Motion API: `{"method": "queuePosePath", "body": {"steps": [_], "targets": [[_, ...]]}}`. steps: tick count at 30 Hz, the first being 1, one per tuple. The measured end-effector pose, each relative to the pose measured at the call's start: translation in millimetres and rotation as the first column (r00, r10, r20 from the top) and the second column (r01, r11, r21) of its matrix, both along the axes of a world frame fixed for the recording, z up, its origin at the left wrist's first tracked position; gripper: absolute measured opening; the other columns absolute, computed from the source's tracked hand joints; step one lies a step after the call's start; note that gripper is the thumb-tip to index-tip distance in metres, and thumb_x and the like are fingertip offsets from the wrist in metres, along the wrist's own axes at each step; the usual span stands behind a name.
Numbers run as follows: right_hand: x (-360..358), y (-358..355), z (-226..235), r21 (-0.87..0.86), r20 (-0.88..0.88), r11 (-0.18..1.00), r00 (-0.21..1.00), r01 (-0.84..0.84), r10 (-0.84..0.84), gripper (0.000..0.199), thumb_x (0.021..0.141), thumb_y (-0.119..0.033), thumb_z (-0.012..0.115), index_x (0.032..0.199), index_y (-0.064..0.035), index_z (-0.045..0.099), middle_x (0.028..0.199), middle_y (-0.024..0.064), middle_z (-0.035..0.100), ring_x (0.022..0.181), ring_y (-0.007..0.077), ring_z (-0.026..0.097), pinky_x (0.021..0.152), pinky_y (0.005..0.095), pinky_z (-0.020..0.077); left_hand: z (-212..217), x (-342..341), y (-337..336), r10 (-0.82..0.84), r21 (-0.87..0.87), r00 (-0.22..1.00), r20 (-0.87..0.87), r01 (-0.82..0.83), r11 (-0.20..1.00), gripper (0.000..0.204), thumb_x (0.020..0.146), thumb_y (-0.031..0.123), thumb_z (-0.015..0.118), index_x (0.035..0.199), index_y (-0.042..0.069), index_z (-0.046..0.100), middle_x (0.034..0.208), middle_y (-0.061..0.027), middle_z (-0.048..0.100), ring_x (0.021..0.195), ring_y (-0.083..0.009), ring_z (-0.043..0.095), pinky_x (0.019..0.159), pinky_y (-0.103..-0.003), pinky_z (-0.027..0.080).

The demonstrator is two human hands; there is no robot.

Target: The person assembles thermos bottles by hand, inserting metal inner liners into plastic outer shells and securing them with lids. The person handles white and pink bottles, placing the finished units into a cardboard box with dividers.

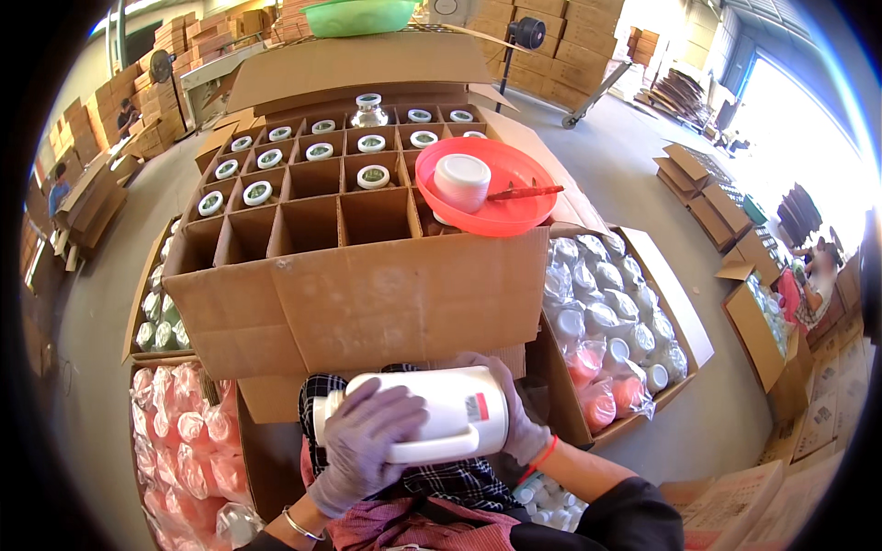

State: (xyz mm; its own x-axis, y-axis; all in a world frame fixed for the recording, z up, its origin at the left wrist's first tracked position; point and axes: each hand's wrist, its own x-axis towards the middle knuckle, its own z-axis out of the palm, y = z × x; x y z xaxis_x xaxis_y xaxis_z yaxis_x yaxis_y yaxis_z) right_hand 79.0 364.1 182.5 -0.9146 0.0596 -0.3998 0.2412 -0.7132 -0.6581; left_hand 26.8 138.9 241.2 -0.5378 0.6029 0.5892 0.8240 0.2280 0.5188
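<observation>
A white vacuum jug [452, 397] with a side handle lies on its side over my lap, its neck to the left. My left hand [375, 439], in a grey glove, wraps round the jug near the neck end. Against its base end presses my right hand [516, 411], also gloved, with the fingers curled round the edge. A small red and white label sits on the jug's wall. Just beyond stands a large divided carton [354, 298]. White-rimmed round pieces [373, 177] fill many of its cells, and one silvery flask [368, 112] stands taller at the back.
On the carton's right corner rests a pink basin [514, 213] with stacked white lids [462, 182] and a red slim tool [524, 193]. Open boxes of bagged pink pieces [188, 427] and bagged white pieces [606, 317] flank me. Another person [815, 289] sits far right.
</observation>
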Motion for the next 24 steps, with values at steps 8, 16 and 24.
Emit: {"method": "queuePosePath", "body": {"steps": [8, 16, 24], "targets": [[-2.1, 28.1, 44.4, 0.882, -0.470, 0.344, 0.575, 0.321, 0.670, 0.083, 0.092, -0.059, 0.050, 0.150, -0.0024, 0.035, 0.158, 0.0242, 0.021, 0.149, 0.0429, 0.013, 0.120, 0.0519, 0.0129, -30.2, -22.3, -28.0, 0.017, -0.021, 0.807, 0.590, -0.006, 1.000, 0.028, 0.093, 0.018, 0.064, 0.115, 0.002, 0.071, 0.096, -0.0112, 0.076, 0.083, -0.0135, 0.071, 0.077, -0.026, 0.056], [4.2, 7.3, 42.7, 0.891, -0.424, 0.405, 0.700, 0.207, 0.575, 0.086, 0.082, -0.049, 0.067, 0.149, -0.0045, 0.039, 0.157, 0.0259, 0.023, 0.148, 0.0432, 0.018, 0.120, 0.0532, 0.0147, -34.7, -8.3, -24.2, -0.125, 0.341, 0.574, 0.809, -0.285, 0.896, 0.035, 0.096, 0.021, 0.058, 0.114, -0.008, 0.068, 0.104, -0.0095, 0.073, 0.093, -0.0141, 0.066, 0.084, -0.028, 0.053], [-48.3, 3.8, 101.9, 0.901, -0.400, 0.288, 0.370, 0.323, 0.838, 0.057, 0.088, -0.036, 0.065, 0.137, -0.0082, 0.055, 0.152, 0.0231, 0.035, 0.142, 0.0453, 0.028, 0.117, 0.0561, 0.0202, -23.8, -11.9, -25.7, -0.075, 0.419, 0.597, 0.799, -0.463, 0.781, 0.042, 0.092, 0.026, 0.064, 0.115, -0.009, 0.068, 0.105, -0.0122, 0.072, 0.096, -0.0169, 0.067, 0.086, -0.030, 0.054]]}}
